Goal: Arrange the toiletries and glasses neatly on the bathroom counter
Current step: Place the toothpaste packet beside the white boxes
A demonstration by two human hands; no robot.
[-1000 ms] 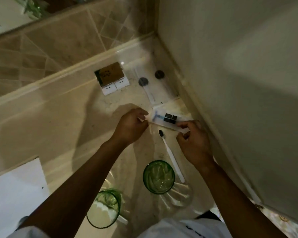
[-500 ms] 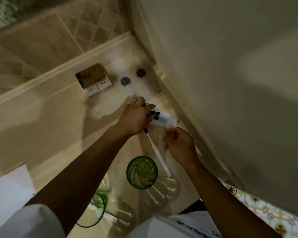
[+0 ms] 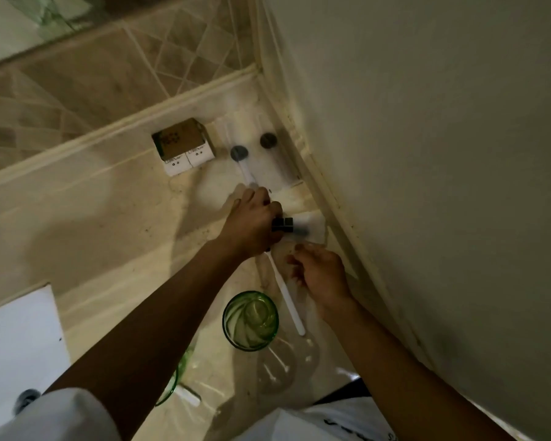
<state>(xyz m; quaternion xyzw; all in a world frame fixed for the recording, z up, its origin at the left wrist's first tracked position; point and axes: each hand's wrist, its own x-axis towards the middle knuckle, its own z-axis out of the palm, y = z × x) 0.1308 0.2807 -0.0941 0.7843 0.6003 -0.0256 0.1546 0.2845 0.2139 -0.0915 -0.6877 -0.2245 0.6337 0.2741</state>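
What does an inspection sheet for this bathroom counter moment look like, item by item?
Surface: beige marble counter, stained, meeting the walls in a corner.
Job's things: white packet with black squares near the wall; white toothbrush lying flat; upright green glass; second green glass mostly hidden under the left arm.
Clutter: brown-topped box on two small white boxes; two dark-capped clear bottles in the corner.
Grippers: left hand grips the packet's end; right hand loosely curled beside the toothbrush, holding nothing visible.
Cables: nothing seen.
Surroundings: tiled backsplash, plain side wall.
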